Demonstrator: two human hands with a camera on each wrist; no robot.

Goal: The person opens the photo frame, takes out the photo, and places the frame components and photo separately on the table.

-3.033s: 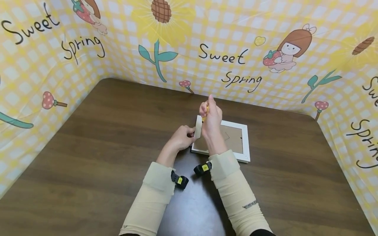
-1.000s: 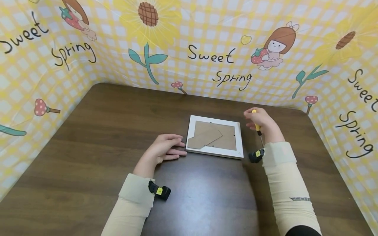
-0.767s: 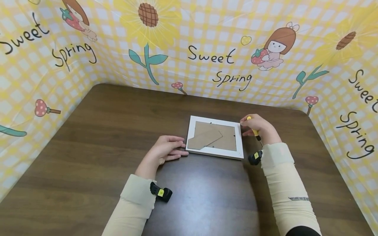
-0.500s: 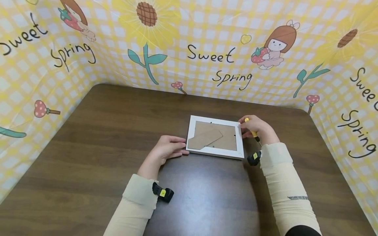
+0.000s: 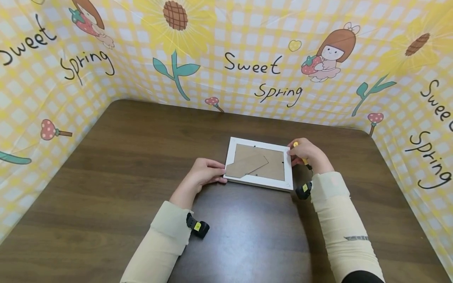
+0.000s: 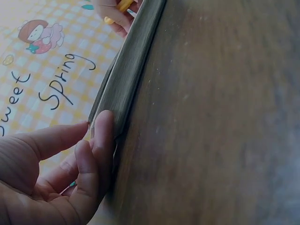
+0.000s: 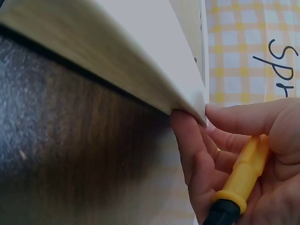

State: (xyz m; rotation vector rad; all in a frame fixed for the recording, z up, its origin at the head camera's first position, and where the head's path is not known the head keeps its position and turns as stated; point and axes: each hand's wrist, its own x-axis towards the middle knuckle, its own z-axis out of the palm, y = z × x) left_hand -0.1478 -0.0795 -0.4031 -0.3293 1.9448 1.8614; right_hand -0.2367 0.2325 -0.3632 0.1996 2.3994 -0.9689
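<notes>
A white picture frame (image 5: 265, 182) lies face down in the head view, its brown backing board turned up. A flat brown stand leg (image 5: 244, 163) is folded against that backing. My left hand (image 5: 205, 173) pinches the frame's left edge, thumb above and fingers along the side, as the left wrist view confirms. At the far right corner my right hand (image 5: 308, 153) grips the frame between thumb and fingertips. A yellow-handled screwdriver (image 7: 248, 164) with a black collar is tucked across that same palm; its shaft points back toward the wrist.
The dark wooden table (image 5: 141, 157) extends around the frame on every side. Behind and beside it hangs a yellow checked cloth (image 5: 244, 31) with printed flowers and lettering. Both wrists carry black cameras, the left one (image 5: 199, 228) hanging close above the tabletop.
Three seconds ago the right hand held the screwdriver over the frame's left end, with the stand leg raised. Now the leg lies flat, and both hands have closed on the frame's opposite ends.
</notes>
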